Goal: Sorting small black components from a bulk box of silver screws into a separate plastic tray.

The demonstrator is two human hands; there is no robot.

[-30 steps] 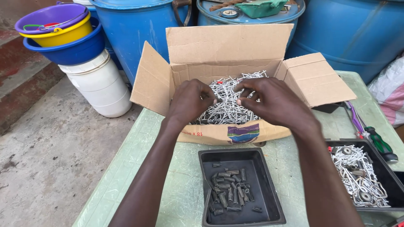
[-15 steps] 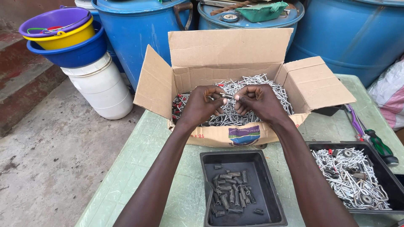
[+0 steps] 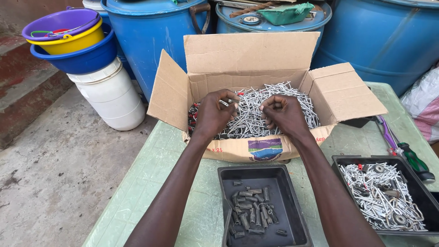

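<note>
- While the left hand (image 3: 215, 112) pinched a metal fastener (image 3: 227, 102) over the cardboard box (image 3: 256, 91), steadiness mattered.
- The right hand (image 3: 283, 112), fingers curled narrow, looked empty; a firm fingertip grip suited.

Can't really tell what the left hand (image 3: 214, 114) pinches, it's too small, and the right hand (image 3: 284, 113) curls over whatever's in its fingers. The right tray (image 3: 423, 192) gets cut off at the frame edge, and the cardboard box (image 3: 238, 148) front wall hides the lower pile.
</note>
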